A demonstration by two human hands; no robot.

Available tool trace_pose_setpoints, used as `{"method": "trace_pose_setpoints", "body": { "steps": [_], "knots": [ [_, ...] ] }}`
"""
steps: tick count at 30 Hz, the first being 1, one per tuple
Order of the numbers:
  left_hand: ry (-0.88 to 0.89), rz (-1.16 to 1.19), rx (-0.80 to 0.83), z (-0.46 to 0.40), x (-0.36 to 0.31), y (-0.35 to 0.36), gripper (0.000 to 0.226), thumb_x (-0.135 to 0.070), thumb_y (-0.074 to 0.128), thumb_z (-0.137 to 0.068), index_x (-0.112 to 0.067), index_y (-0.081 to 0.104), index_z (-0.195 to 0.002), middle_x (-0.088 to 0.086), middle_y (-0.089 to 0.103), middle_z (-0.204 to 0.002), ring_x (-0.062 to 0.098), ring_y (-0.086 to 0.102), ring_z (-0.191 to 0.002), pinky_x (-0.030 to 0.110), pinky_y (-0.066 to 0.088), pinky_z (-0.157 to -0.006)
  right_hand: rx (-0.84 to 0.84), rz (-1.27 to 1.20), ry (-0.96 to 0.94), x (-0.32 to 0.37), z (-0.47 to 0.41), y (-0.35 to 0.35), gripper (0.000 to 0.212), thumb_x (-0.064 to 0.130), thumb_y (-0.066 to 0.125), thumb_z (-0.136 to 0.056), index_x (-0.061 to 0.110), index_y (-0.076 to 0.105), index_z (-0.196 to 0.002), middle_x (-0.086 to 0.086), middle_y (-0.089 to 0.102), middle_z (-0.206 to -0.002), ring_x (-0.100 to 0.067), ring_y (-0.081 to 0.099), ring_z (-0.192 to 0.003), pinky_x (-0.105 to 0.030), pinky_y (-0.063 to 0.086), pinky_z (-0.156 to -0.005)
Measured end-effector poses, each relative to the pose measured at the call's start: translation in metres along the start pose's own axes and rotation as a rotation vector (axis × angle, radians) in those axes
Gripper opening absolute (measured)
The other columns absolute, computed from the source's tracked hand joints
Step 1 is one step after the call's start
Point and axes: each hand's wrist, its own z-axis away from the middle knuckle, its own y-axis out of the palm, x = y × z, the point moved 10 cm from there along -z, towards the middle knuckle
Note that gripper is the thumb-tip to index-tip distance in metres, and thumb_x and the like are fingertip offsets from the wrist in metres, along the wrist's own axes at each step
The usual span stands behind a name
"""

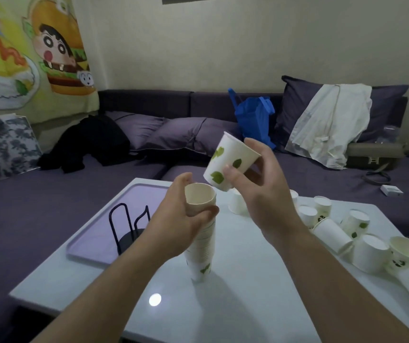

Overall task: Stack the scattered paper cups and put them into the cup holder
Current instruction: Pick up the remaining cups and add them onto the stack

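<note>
From the head camera, a white table (248, 293) stands in front of a purple sofa (149, 105). The left hand (181, 219) is wrapped around the top of a tall stack of paper cups (202, 246), thumb and fingers curled round its upper rim. The stack stands upright with its base on the table, mouth up, and the topmost cup looks empty inside. The right hand (255, 179) pinches a single paper cup (228, 162) with green leaf prints, thumb on the near side and fingers behind it. That cup is held tilted in the air just above and to the right of the stack's mouth, not touching it.

To the left, a black wire cup holder (129, 226) stands on a lilac tray (94, 233) at the table's left edge; I see no cup in it. On the right side of the table lie the scattered cups (346, 231), some upside down, some on their sides, one or two with the mouth up and showing a bare inside.

On the sofa sit a blue bag (254, 117), a black garment (92, 142) and a pale cloth (329, 125) draped over a cushion.
</note>
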Motion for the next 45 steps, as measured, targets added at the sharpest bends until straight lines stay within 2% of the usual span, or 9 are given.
{"method": "trace_pose_setpoints", "body": {
  "steps": [5, 11, 15, 21, 25, 27, 33, 39, 45],
  "knots": [
    [0.016, 0.108, 0.048, 0.002, -0.003, 0.002, 0.076, -0.036, 0.083, -0.089, -0.042, 0.031, -0.145, -0.033, 0.075, -0.098, -0.006, 0.072, -0.095, 0.036, 0.055, -0.093, 0.147, 0.277, -0.077, 0.003, -0.006, 0.040, 0.073, 0.026, 0.083, -0.091, 0.031, 0.046, -0.153, 0.009, 0.063, -0.135, -0.010, 0.065, -0.120, -0.034, 0.059, -0.100],
    [0.045, 0.204, -0.003, 0.006, 0.000, -0.009, 0.092, -0.027, 0.089, -0.084, -0.037, 0.030, -0.153, -0.029, 0.059, -0.123, -0.001, 0.066, -0.112, 0.040, 0.056, -0.106, 0.303, 0.528, -0.030, -0.012, 0.012, 0.053, 0.085, 0.052, 0.063, -0.090, 0.032, 0.030, -0.166, 0.016, 0.044, -0.160, -0.006, 0.039, -0.148, -0.040, 0.038, -0.122],
    [0.065, 0.167, 0.008, 0.009, -0.001, -0.009, 0.104, -0.031, 0.089, -0.082, -0.036, 0.022, -0.161, -0.029, 0.050, -0.134, 0.001, 0.058, -0.123, 0.040, 0.051, -0.111, 0.382, 0.551, 0.037, -0.025, 0.025, 0.053, 0.082, 0.048, 0.063, -0.099, 0.032, 0.023, -0.169, 0.018, 0.031, -0.171, -0.002, 0.028, -0.156, -0.033, 0.027, -0.127],
    [0.380, -0.177, -0.180, 0.039, -0.054, -0.017, 0.099, -0.027, 0.088, -0.082, -0.033, 0.026, -0.159, -0.014, 0.026, -0.163, 0.004, 0.031, -0.143, 0.011, 0.026, -0.106, 0.179, 0.326, 0.215, -0.050, 0.039, -0.001, 0.068, 0.047, 0.056, -0.091, 0.036, 0.043, -0.158, 0.023, 0.052, -0.152, 0.003, 0.049, -0.137, -0.032, 0.043, -0.113],
    [0.542, -0.166, -0.157, 0.051, -0.091, 0.015, 0.068, -0.014, 0.083, -0.085, -0.031, 0.047, -0.140, -0.019, 0.041, -0.138, 0.004, 0.055, -0.114, 0.007, 0.050, -0.085, 0.044, 0.470, 0.431, -0.090, 0.058, -0.056, 0.035, 0.028, 0.059, -0.100, 0.027, 0.058, -0.135, 0.012, 0.063, -0.134, 0.002, 0.059, -0.110, -0.020, 0.047, -0.081],
    [0.515, -0.185, -0.076, 0.042, -0.092, 0.051, 0.055, -0.014, 0.078, -0.089, -0.030, 0.051, -0.135, -0.020, 0.044, -0.132, 0.001, 0.060, -0.104, 0.017, 0.058, -0.079, -0.025, 0.611, 0.548, -0.112, 0.065, -0.087, 0.029, 0.020, 0.061, -0.099, 0.022, 0.061, -0.127, 0.007, 0.064, -0.127, -0.004, 0.060, -0.100, -0.020, 0.043, -0.070],
    [0.080, -0.290, 0.084, -0.027, -0.022, 0.162, 0.055, -0.021, 0.064, -0.098, -0.025, 0.037, -0.146, -0.011, 0.036, -0.149, 0.012, 0.064, -0.102, 0.032, 0.057, -0.087, -0.013, 0.742, 0.646, -0.137, 0.075, -0.126, 0.032, 0.017, 0.060, -0.096, 0.021, 0.059, -0.127, 0.005, 0.058, -0.127, -0.014, 0.060, -0.109, -0.031, 0.051, -0.087],
    [-0.068, -0.425, -0.036, -0.113, 0.027, 0.213, 0.075, -0.010, 0.068, -0.092, -0.020, 0.031, -0.157, 0.000, 0.028, -0.163, 0.029, 0.043, -0.136, 0.039, 0.051, -0.103, -0.003, 0.733, 0.662, -0.143, 0.068, -0.144, 0.027, 0.020, 0.058, -0.095, 0.030, 0.054, -0.120, 0.007, 0.058, -0.120, -0.013, 0.064, -0.095, -0.037, 0.060, -0.084],
    [-0.106, -0.468, -0.078, -0.171, 0.054, 0.228, 0.065, -0.014, 0.070, -0.091, -0.019, 0.041, -0.149, 0.000, 0.037, -0.159, 0.029, 0.041, -0.140, 0.044, 0.046, -0.109, -0.004, 0.744, 0.604, -0.149, 0.060, -0.152, 0.027, 0.023, 0.056, -0.097, 0.031, 0.054, -0.123, 0.015, 0.053, -0.119, -0.004, 0.058, -0.099, -0.033, 0.056, -0.091]
  ]
}}
